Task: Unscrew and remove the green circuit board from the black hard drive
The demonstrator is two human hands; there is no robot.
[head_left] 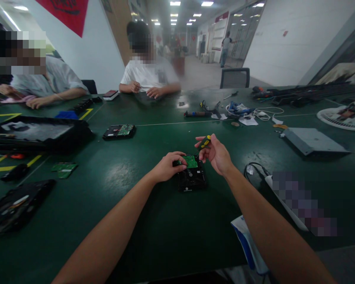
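Observation:
A black hard drive (pixel 192 181) with a green circuit board (pixel 191 161) facing up lies flat on the table in front of me. My left hand (pixel 169 165) grips its left side, thumb over the board's lower edge and fingers across the far corner. Just above the drive's right edge, my right hand (pixel 215 156) holds a black-and-yellow screwdriver (pixel 205 142) by the handle, tilted. The screwdriver's tip cannot be made out.
Farther left lie another hard drive (pixel 119 131), loose green circuit boards (pixel 64 169) and a large black casing (pixel 38 132). At right are a grey metal box (pixel 315 141), a cable (pixel 248 173) and a blue-white packet (pixel 248 246). Two people sit across the table.

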